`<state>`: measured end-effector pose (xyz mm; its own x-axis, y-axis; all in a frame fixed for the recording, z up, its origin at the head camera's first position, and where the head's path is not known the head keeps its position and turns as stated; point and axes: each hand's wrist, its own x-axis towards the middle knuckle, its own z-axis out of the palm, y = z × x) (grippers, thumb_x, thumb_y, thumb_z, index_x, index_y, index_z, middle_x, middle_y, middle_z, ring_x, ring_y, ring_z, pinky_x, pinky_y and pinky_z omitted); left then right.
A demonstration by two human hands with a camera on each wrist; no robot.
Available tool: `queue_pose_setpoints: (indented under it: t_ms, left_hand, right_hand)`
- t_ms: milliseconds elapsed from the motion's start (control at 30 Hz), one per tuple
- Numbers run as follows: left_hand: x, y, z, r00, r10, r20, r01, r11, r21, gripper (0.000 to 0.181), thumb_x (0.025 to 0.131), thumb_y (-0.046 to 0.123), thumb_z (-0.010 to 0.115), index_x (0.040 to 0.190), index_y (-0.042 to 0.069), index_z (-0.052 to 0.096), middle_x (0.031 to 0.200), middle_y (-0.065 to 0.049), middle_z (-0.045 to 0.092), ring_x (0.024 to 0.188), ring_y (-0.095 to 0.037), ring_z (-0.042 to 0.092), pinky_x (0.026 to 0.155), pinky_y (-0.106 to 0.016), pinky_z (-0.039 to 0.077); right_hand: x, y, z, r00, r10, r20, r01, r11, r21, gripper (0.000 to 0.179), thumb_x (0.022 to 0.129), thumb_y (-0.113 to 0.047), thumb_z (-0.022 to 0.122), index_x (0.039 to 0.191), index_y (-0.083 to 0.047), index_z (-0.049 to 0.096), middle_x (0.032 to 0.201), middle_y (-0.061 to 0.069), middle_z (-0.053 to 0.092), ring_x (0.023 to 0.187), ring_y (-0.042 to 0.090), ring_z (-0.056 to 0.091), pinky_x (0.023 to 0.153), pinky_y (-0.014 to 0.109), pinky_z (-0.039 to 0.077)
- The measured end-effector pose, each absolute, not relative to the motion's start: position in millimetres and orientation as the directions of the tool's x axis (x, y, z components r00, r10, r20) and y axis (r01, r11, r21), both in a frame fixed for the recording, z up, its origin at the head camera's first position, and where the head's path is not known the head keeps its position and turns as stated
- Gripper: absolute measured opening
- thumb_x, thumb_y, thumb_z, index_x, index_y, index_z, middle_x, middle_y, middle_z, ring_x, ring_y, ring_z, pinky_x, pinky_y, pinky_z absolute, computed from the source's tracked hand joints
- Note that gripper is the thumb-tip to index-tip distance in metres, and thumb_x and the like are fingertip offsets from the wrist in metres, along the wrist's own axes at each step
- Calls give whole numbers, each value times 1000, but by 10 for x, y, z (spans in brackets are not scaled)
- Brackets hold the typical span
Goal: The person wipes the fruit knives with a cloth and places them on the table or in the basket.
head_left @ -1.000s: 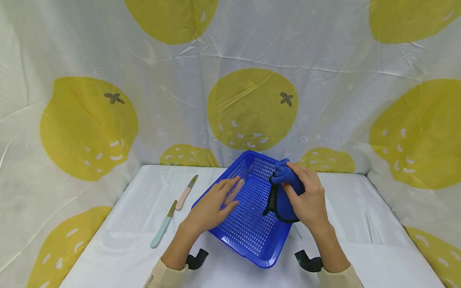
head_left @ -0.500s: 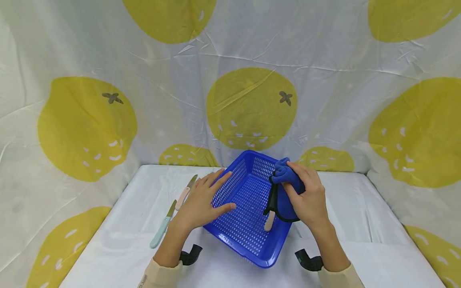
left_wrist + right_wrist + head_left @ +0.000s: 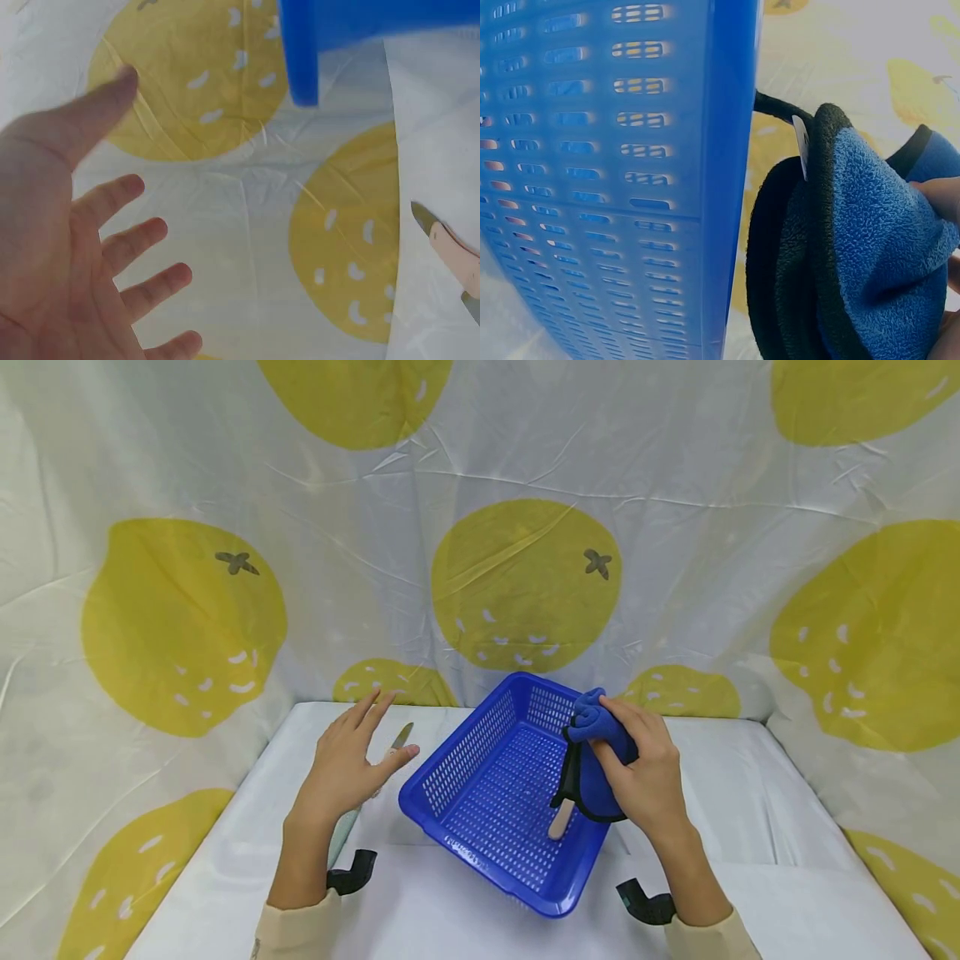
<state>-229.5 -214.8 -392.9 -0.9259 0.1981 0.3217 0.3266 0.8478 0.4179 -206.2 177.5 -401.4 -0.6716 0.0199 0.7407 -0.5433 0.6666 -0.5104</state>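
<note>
My left hand (image 3: 341,768) is open with fingers spread, raised left of the blue basket (image 3: 465,852) and holding nothing. Behind it lie two knives on the table: one with a pale pink handle (image 3: 454,259), and a knife with a mint-green handle (image 3: 342,835), both partly hidden by the hand in the head view. My right hand (image 3: 648,768) grips a folded blue cloth (image 3: 889,225) with black edging at the basket's right rim. Another pink-handled knife (image 3: 561,820) rests inside the basket, its blade hidden behind the cloth.
A white cloth covers the table (image 3: 720,810). Behind it hangs a white curtain (image 3: 360,568) printed with yellow lemons, which also closes in both sides. Black curved wrist mounts (image 3: 645,903) stick out near the wrists.
My left hand has let go of a pink-handled knife, which now lies in the basket, and has moved left out over the table. My right hand still holds the cloth in place.
</note>
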Motion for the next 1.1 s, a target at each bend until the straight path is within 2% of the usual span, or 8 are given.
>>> queue_pose_setpoints:
  t_ms: [133,233,467,667,933,1100]
  left_hand:
    - [-2376,-2242,-4021,-935,161,316,287,868,406,75,101,47,62,164,23,29,171,-15,24,148,-53,31,110,-79,26]
    - [-2463,-2273,-4147,-950,119,290,232,888,396,74,101,42,63,163,20,31,169,-18,28,147,-53,34,109,-79,29]
    - [-2657,-2251,-4506,-975,29,221,116,913,391,70,99,37,65,158,9,39,157,-25,42,139,-52,44,105,-74,40]
    - [-2726,-2214,-4734,-981,-37,192,39,926,376,66,97,34,67,151,3,47,149,-29,50,133,-51,51,102,-70,45]
    - [-2770,-2208,-4942,-988,-77,131,-25,932,361,63,94,27,72,146,-2,51,140,-32,57,126,-51,56,99,-67,49]
    - [-2795,-2209,-5015,-992,-58,111,-9,919,395,52,93,19,72,137,-5,58,125,-31,67,115,-49,64,94,-63,53]
  right_hand:
    - [-2059,1782,-4017,-673,19,739,-542,667,-511,57,86,-2,80,138,-17,67,135,11,67,120,30,58,98,60,54]
    - [-2055,1784,-4021,-675,19,738,-542,666,-513,56,86,-2,80,138,-17,67,135,12,67,120,30,58,98,60,54]
    - [-2046,1786,-4028,-674,14,739,-544,667,-509,56,85,-2,81,138,-17,67,135,12,67,120,30,58,98,59,54]
    - [-2055,1750,-4026,-675,1,738,-552,662,-506,55,86,-3,81,138,-17,67,135,11,67,120,29,58,98,58,54]
    - [-2049,1718,-4020,-678,-11,735,-557,660,-504,55,86,-4,81,137,-16,67,135,12,66,119,29,58,98,58,54]
    - [-2047,1720,-4038,-676,-14,737,-555,667,-497,55,86,-4,81,137,-17,67,135,10,67,117,27,58,98,52,54]
